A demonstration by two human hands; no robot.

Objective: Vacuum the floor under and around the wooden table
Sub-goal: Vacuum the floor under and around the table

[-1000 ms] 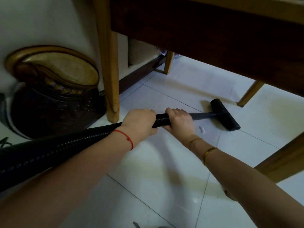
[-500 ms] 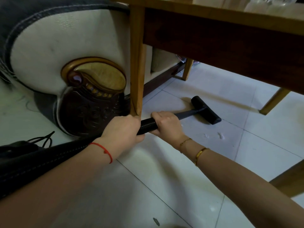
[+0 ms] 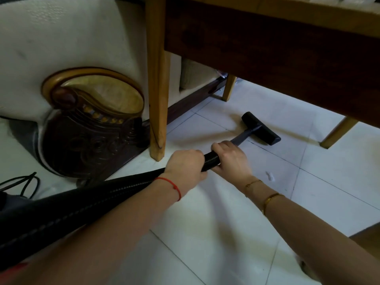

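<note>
Both hands on the black ribbed vacuum hose [image 3: 115, 194], 1 ahead of the other. Left hand [image 3: 186, 166] wraps the hose from above, fingers curled round it; right hand [image 3: 231, 159] grips just ahead, where the ribbing meets the rigid wand [image 3: 243, 135], fingers closed over the top. The tandem hold likely gives leverage: rear hand steadies, front hand steers. Wand runs low and nearly flat, which lets the floor nozzle [image 3: 260, 128] pass beneath the dark apron of the wooden table [image 3: 267, 44]. Nozzle lies flat on the white tiled floor [image 3: 216, 233], under the table, between the near leg [image 3: 157, 83] and the far legs, close to a tile joint. A small white scrap [image 3: 270, 176] lies on the tile to the right of the right hand, nearer the camera than the nozzle, not yet picked up. Sofa end with carved wood panel [image 3: 90, 128] stands just beside the near leg; a thin black cord [image 3: 26, 181] loops at far left. Against 1.0 s ago: view has swung left and pulled back, more of the sofa shows, and the nozzle sits farther left, nearer the sofa base. Grip unchanged on both hands.
</note>
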